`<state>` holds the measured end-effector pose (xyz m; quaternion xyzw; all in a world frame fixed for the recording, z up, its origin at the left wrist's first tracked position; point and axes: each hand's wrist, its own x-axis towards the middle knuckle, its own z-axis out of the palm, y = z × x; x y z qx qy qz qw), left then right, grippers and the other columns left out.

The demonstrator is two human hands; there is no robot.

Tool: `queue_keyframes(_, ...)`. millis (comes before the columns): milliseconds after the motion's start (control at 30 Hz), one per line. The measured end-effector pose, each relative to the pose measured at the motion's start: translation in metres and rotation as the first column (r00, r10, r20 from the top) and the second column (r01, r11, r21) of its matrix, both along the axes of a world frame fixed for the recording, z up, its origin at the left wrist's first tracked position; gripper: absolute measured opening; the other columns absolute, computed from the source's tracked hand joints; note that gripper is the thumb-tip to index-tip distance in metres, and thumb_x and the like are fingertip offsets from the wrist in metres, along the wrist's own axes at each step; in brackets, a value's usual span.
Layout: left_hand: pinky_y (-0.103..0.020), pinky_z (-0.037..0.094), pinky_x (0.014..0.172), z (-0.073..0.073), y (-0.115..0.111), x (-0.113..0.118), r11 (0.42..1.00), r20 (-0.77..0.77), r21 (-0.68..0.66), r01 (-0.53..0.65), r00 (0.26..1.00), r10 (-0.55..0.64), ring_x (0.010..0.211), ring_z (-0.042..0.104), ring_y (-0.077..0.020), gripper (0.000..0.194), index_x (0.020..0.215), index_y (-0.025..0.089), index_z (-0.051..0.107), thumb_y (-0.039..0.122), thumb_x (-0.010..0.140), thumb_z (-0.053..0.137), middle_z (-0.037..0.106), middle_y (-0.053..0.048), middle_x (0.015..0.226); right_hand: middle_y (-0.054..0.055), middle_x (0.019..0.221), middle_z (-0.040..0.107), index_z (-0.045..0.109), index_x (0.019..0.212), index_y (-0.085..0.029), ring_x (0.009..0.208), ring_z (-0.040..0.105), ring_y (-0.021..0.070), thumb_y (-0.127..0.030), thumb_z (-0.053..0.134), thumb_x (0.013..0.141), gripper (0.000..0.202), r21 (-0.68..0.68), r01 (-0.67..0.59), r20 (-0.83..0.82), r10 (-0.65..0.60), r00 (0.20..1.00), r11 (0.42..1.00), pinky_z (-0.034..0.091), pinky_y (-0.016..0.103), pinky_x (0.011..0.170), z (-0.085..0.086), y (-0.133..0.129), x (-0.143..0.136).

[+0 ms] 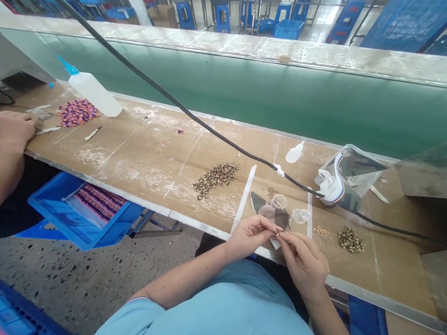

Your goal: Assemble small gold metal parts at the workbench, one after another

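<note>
My left hand [250,234] and my right hand [304,259] meet at the near edge of the wooden bench [142,153], fingertips pinched together on a tiny brass-coloured part [278,233]. Just beyond the fingers lie a dark flat patch [261,203] and small clear round lids [300,216]. A pile of small brass parts [216,178] lies to the left, a smaller dark pile [350,240] and a few pale pieces [320,230] to the right.
A black cable [196,118] crosses the bench diagonally. A clear bag with rolled tape [344,181] sits at right, a small dropper bottle [294,153] behind. At left a co-worker's hand [12,126], squeeze bottle [94,93], pink-purple parts [76,112], blue crate [82,210]. Green conveyor belt [268,100] behind.
</note>
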<state>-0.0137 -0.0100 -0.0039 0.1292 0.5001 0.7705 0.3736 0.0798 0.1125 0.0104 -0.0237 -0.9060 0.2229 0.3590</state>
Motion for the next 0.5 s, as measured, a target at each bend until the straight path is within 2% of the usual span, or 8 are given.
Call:
queue_keyframes(267, -0.033, 0.052, 0.085, 0.0020, 0.0001, -0.0007, 0.999, -0.011, -0.032, 0.014, 1.000, -0.014, 0.087, 0.069, -0.0176, 0.034, 0.073, 0.015, 0.061, 0.045, 0.066, 0.076, 0.074, -0.008, 0.087, 0.002, 0.085, 0.070, 0.065, 0.094, -0.022, 0.073, 0.067, 0.0109, -0.015, 0.060, 0.086, 0.012, 0.064, -0.024, -0.002, 0.024, 1.000, 0.998, 0.053, 0.020, 0.069, 0.0022, 0.0032, 0.0021)
queue_keyframes(500, -0.031, 0.053, 0.082, 0.0022, 0.0001, -0.0016, 0.997, -0.035, -0.056, 0.057, 0.998, -0.059, 0.083, 0.069, -0.0163, 0.034, 0.072, 0.015, 0.060, 0.044, 0.066, 0.076, 0.074, -0.009, 0.085, 0.002, 0.081, 0.069, 0.065, 0.088, -0.020, 0.071, 0.066, 0.0102, -0.016, 0.058, 0.087, 0.008, 0.004, -0.018, 0.023, 0.018, 1.000, 1.000, 0.050, 0.019, 0.066, 0.0060, 0.0004, 0.0055)
